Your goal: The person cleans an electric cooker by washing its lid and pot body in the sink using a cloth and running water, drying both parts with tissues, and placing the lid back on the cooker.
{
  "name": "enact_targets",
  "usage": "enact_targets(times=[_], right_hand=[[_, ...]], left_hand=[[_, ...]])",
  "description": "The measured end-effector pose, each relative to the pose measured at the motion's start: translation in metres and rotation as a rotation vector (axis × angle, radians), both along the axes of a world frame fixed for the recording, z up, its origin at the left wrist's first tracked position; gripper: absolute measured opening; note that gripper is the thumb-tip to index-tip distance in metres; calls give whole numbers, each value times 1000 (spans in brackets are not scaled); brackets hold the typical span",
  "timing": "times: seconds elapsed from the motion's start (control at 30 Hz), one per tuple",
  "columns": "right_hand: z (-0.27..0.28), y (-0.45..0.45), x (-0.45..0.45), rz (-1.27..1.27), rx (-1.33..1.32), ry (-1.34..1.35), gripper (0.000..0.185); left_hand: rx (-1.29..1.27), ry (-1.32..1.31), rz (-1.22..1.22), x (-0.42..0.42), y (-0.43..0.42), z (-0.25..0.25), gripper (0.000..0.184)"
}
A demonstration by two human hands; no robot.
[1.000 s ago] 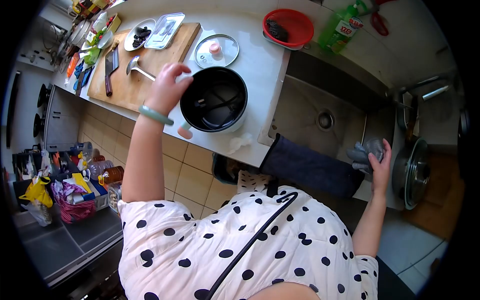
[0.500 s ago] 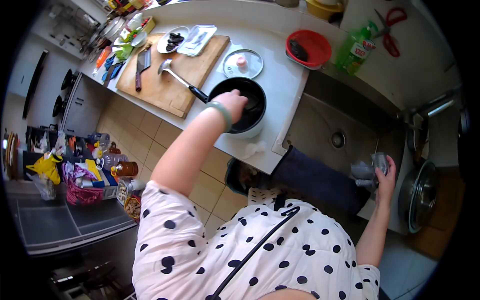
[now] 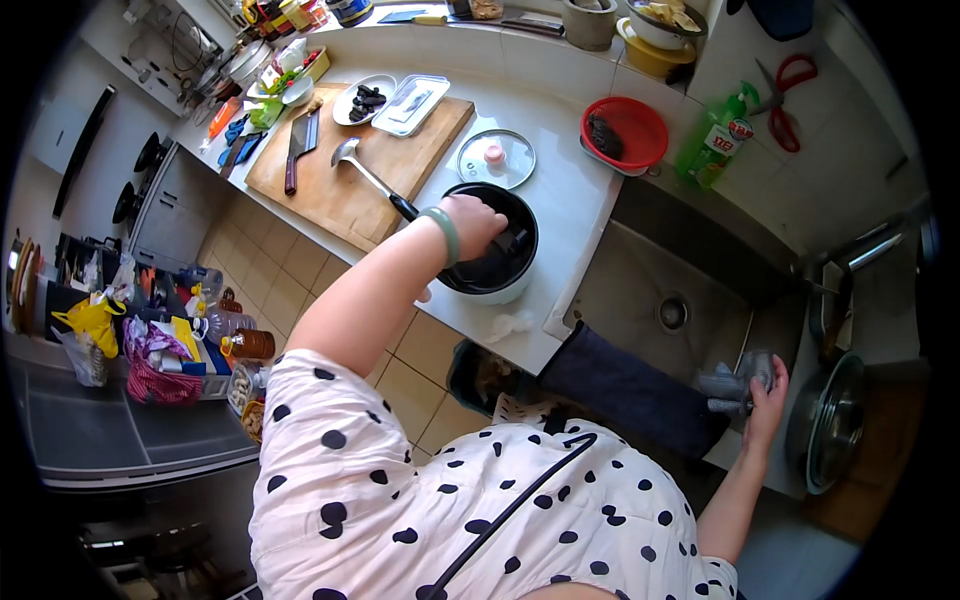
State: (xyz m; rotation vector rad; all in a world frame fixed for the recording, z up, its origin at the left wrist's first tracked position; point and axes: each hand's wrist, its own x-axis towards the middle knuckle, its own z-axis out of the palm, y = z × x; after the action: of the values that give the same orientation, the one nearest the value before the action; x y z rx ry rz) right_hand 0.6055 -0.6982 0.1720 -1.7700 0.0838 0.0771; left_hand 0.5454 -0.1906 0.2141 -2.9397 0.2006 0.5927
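My left hand (image 3: 474,229), with a green bangle on its wrist, reaches over the rim into a dark-lined pot (image 3: 520,281). Its fingers are closed, and dark, shiny pieces show just under them; what they grip is not clear. Beyond the pot lies its glass lid (image 3: 510,153) with a pink knob. A ladle (image 3: 371,178) rests on the wooden cutting board (image 3: 330,205), its black handle reaching the pot's side. By the sink's front right, my right hand (image 3: 768,400) is closed around a piece of crumpled, translucent grey plastic packaging (image 3: 728,386).
A knife (image 3: 294,160), a plate of dark pieces (image 3: 347,104) and a clear plastic box (image 3: 411,105) are on the board. A red basin (image 3: 655,138) and a green soap bottle (image 3: 715,140) stand behind the sink (image 3: 625,265). A dark cloth (image 3: 620,385) hangs over its front edge.
The camera view has tilted, so the counter's back shelf shows more. My left hand stays in the pot, with dark pieces now visible below its fingers. The right hand still holds the plastic packaging.
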Motion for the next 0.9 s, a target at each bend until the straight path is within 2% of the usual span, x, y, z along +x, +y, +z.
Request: enact_targets(times=[0.1,0.17,0.3,0.37,0.4,0.43,0.5,0.57,0.6,0.63,0.7,0.77,0.8,0.83,0.9], right_hand=[[-4,5,3,-8,6,5,47],[-5,7,4,-11,29,22,47],[-3,15,6,-22,4,21,47],[-7,15,9,-11,2,8,47],[-9,17,10,-7,1,1,47],[-9,19,11,-5,9,11,47],[-7,25,12,-2,23,30,47],[-3,34,13,-7,32,37,48],[-1,39,13,-11,34,42,48],[0,44,13,-9,18,27,48],[6,51,13,-13,-30,8,48],[8,55,14,-2,-48,16,48],[9,56,12,5,-57,24,49],[9,58,12,1,-52,38,49],[9,62,10,-1,-36,67,49]], left_hand=[[-36,-305,-41,-18,9,35,12],[-55,-603,36,-29,27,58,15],[-153,-873,648,-49,93,86,19],[-364,-967,806,-61,150,66,20],[-601,-987,854,-66,164,60,25],[-649,-942,1008,-69,178,53,25],[-666,-895,1142,-73,234,-1,27],[-704,-846,1304,-68,222,-18,29],[-655,-761,1394,-67,246,-51,28],[-751,-724,1498,-64,253,-72,27],[-767,-688,1574,-58,256,-102,19],[-1038,-784,1617,-54,242,-109,13],[-1080,-813,1660,-48,242,-112,11],[-1093,-675,1687,-46,235,-99,13],[-1184,-713,1814,-39,227,-93,22]])
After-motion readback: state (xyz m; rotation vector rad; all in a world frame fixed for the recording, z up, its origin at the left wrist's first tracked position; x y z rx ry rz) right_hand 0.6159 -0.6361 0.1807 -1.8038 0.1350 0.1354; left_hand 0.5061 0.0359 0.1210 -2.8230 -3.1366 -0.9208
